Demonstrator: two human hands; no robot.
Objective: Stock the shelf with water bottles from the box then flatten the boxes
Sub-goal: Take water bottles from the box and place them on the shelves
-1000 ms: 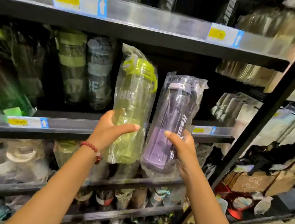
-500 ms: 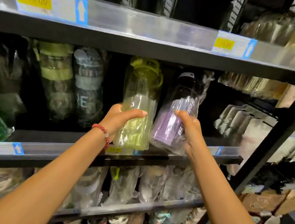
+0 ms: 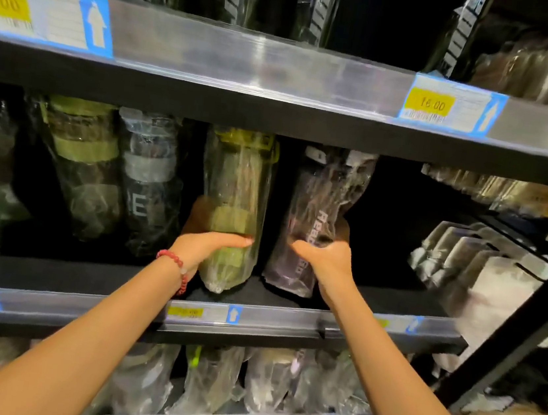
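My left hand [image 3: 208, 240] grips a green water bottle [image 3: 237, 182] in a clear plastic bag, upright inside the middle shelf [image 3: 84, 275], its base at or just above the board. My right hand [image 3: 325, 258] grips a purple water bottle [image 3: 322, 199], also bagged, tilted slightly right and set beside the green one. Both bottles sit under the upper shelf rail [image 3: 249, 56]. No box is in view.
A green-banded bottle [image 3: 81, 163] and a grey bottle [image 3: 146, 178] stand to the left on the same shelf. Dark free room lies right of the purple bottle. White pouches [image 3: 486, 268] hang on the right rack. Bagged bottles [image 3: 210, 379] fill the shelf below.
Both hands have pushed the two bottles up and back from in front of the rack into the middle shelf. The camera has moved closer to the shelf.
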